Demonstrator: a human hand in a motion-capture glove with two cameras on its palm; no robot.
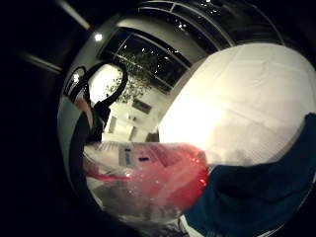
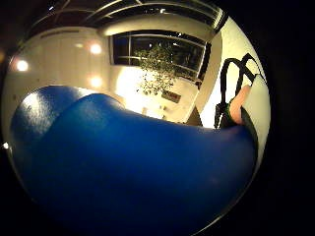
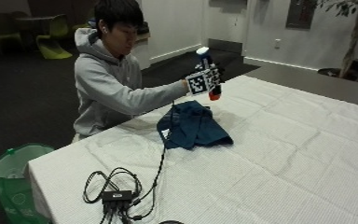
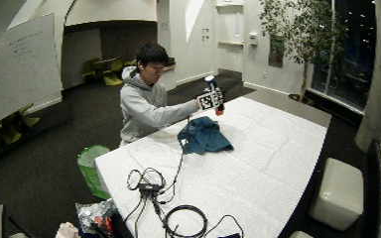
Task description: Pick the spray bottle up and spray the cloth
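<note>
My gloved right hand (image 3: 203, 83) grips the spray bottle (image 3: 203, 55), holding it upright in the air over the far edge of the white-covered table (image 3: 291, 154). The bottle has a blue head with a white tip and red liquid at its base (image 3: 214, 95). The dark blue cloth (image 3: 191, 127) lies crumpled on the table, just below and in front of the hand. In the little finger side palm view the bottle's clear body with red liquid (image 1: 163, 177) lies close, above the cloth (image 1: 256, 197). The blue spray head (image 2: 138, 172) fills the thumb side palm view, a fingertip (image 2: 239, 105) beside it.
Black cables and a small black box (image 3: 118, 193) lie near the table's front left corner, with one cable running up to the hand. A green bin (image 3: 14, 177) stands on the floor beside that corner. A white stool (image 4: 336, 198) stands past the table's right side.
</note>
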